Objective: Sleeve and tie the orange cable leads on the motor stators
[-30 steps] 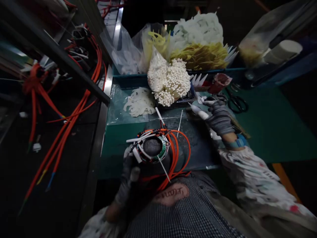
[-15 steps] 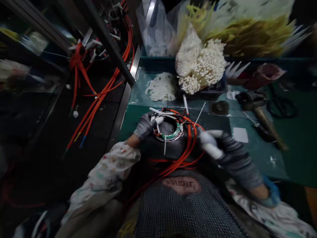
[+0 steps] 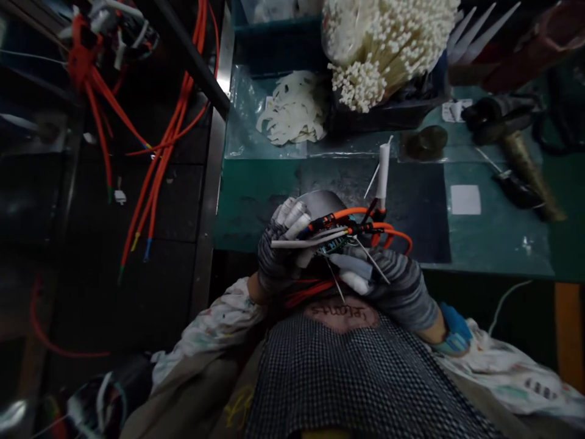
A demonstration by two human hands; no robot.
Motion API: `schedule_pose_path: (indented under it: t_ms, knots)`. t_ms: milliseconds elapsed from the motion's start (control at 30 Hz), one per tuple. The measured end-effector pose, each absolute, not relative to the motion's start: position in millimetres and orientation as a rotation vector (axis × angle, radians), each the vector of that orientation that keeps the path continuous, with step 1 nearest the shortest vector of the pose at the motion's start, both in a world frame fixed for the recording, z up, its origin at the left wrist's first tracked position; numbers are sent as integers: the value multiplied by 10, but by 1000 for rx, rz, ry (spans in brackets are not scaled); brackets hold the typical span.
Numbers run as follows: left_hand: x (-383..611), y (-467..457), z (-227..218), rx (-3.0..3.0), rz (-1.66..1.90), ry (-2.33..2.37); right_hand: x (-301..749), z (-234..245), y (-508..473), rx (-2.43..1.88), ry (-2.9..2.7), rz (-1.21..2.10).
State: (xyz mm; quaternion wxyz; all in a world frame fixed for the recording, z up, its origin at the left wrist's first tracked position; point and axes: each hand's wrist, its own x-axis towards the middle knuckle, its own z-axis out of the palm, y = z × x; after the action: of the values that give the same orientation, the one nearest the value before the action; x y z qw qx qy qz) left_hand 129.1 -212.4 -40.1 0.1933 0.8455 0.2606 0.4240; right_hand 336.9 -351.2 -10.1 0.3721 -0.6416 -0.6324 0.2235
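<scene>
A round motor stator (image 3: pixel 325 206) with orange leads (image 3: pixel 388 231) and white sleeves is tilted on edge at the near side of the green bench. My gloved left hand (image 3: pixel 281 244) grips its left side, fingers curled over the rim. My gloved right hand (image 3: pixel 384 277) is closed around its lower right side, white fingertips pressed against the windings. A white tube (image 3: pixel 382 172) sticks up from the leads behind the stator. Part of the stator is hidden by both hands.
Behind lie a bundle of white-tipped sticks (image 3: pixel 379 55), a pile of white slips (image 3: pixel 292 110), a blue bin (image 3: pixel 269 36), a mallet (image 3: pixel 525 152) and a white label (image 3: pixel 465 199). Orange cable bundles (image 3: pixel 155 152) hang over the dark shelf on the left.
The stator has been tipped up from lying flat and drawn toward my body. My right hand came in from the right and closed on it. The view has dropped lower.
</scene>
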Motion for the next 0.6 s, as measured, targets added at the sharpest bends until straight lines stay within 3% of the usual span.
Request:
schedule_pose_path:
  t_ms: [433, 600]
  knots:
    - [1376, -2091, -229, 2460, 1148, 700, 3460, 69, -3365, -1731, -1736, 322]
    - [1577, -2007, 19, 2567, 944, 772, 3660, 118, -3388, -1742, -1628, 476]
